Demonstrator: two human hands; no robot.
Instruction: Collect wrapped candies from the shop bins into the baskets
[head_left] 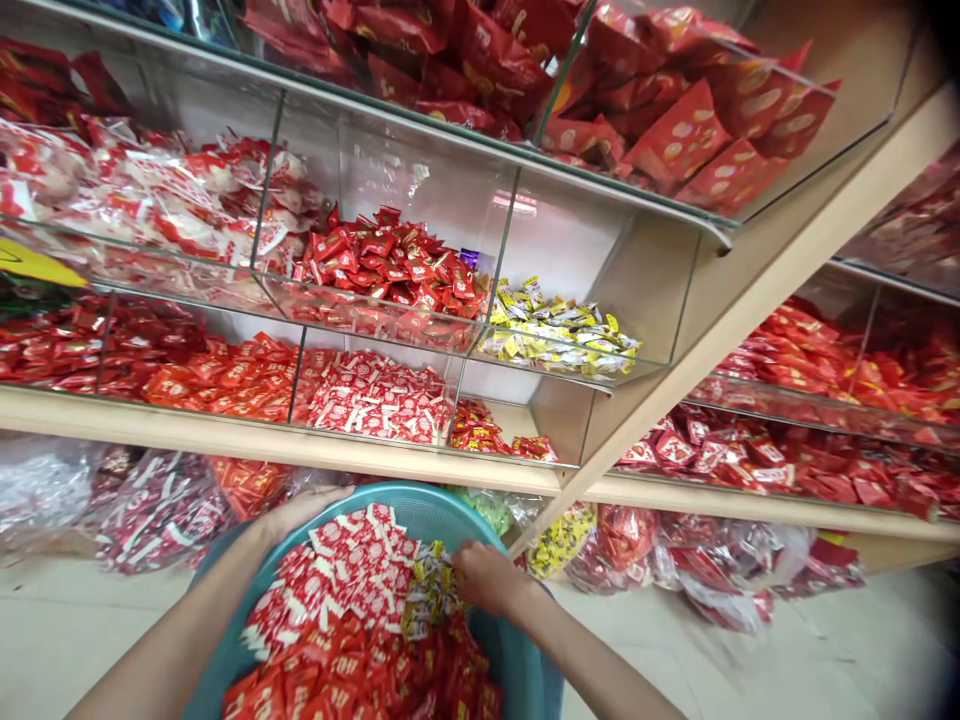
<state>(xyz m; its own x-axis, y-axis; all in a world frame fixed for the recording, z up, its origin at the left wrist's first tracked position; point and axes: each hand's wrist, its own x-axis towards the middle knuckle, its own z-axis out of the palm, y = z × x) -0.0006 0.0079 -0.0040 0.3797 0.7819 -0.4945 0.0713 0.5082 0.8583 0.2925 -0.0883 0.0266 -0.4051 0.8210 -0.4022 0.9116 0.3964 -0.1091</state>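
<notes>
A teal plastic basin (517, 640) is at the bottom centre, full of wrapped candies. Red-and-white wrapped candies (345, 570) fill its far left part, and red wrapped candies (337, 670) lie nearer to me. At the right of the heap is a small cluster of yellow-and-white wrapped candies (431, 590). My left hand (311, 507) is closed on the basin's far left rim. Inside the right rim, my right hand (484, 577) is curled, with its fingers against the yellow-and-white candies. Its fingertips are partly hidden.
Ahead stands a wooden shelf (225, 440) with clear-walled compartments of candies. One compartment holds yellow-wrapped candies (559, 325), another red-and-white ones (382, 400). Plastic bags of candy (165, 510) lie under the bottom board on the tiled floor (45, 640). A slanting wooden upright (720, 300) divides the shelves.
</notes>
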